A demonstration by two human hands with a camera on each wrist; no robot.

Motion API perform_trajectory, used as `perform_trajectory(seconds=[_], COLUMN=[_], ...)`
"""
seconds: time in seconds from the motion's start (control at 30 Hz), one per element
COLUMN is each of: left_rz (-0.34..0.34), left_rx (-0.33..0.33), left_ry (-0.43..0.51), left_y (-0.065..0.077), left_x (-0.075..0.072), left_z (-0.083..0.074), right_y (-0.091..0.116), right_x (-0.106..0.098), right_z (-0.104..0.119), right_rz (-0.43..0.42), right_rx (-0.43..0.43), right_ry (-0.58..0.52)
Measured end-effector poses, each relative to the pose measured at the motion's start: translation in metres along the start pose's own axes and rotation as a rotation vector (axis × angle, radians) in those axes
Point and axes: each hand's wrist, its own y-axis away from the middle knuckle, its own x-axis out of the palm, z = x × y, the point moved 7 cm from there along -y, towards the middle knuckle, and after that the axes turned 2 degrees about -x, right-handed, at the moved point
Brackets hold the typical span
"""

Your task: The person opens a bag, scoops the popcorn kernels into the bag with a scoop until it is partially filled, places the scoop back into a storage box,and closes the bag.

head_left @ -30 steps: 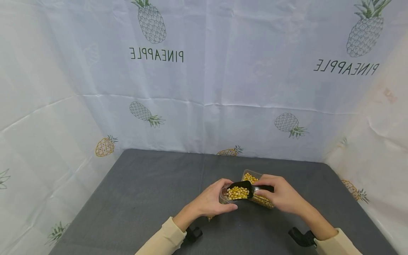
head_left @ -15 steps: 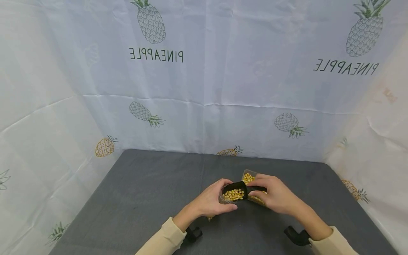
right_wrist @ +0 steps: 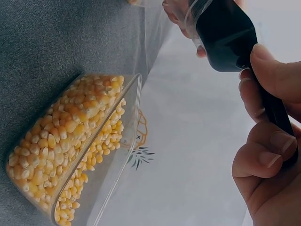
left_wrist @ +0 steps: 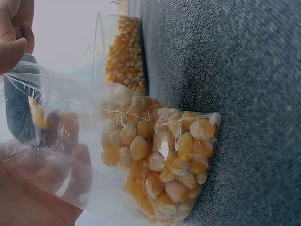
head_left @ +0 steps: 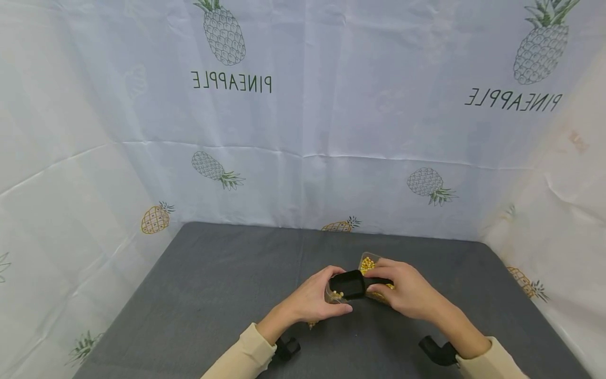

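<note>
My left hand (head_left: 310,298) grips the mouth of a clear plastic bag (left_wrist: 164,157), its fingers and thumb curved round the opening. Corn kernels fill the bag's lower part, which reaches down to the grey cloth in the left wrist view. Pinched by its handle, a black scoop (head_left: 349,285) is in my right hand (head_left: 406,290). The scoop's front end tips into the bag's mouth, and a few kernels (left_wrist: 38,115) show beside it. Below my right hand stands a clear rectangular container (right_wrist: 89,145) of corn kernels, partly hidden by that hand in the head view.
A dark grey table (head_left: 227,284) lies under everything. White curtains (head_left: 303,105) with printed pineapples hang behind and at both sides. Black wrist mounts (head_left: 440,351) sit under the forearms.
My right hand has moved left with the scoop, which has tipped toward the bag. The kernels heaped in it have slid out, leaving a few at its lip. My left hand stays put.
</note>
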Motion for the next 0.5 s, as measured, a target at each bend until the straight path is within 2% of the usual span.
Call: perform_trajectory(seconds=[0.23,0.5], left_rz=[-0.005,-0.015], left_rx=[0.021,0.033], left_ry=[0.002,0.019], left_y=[0.0,0.0], left_x=[-0.001,0.0], left_z=[-0.001,-0.002], right_y=[0.005,0.019], right_x=[-0.005,-0.01], right_z=[-0.003,-0.017], right_rz=[-0.032,-0.053], right_rx=[0.001,0.077], right_ry=[-0.063,-0.14])
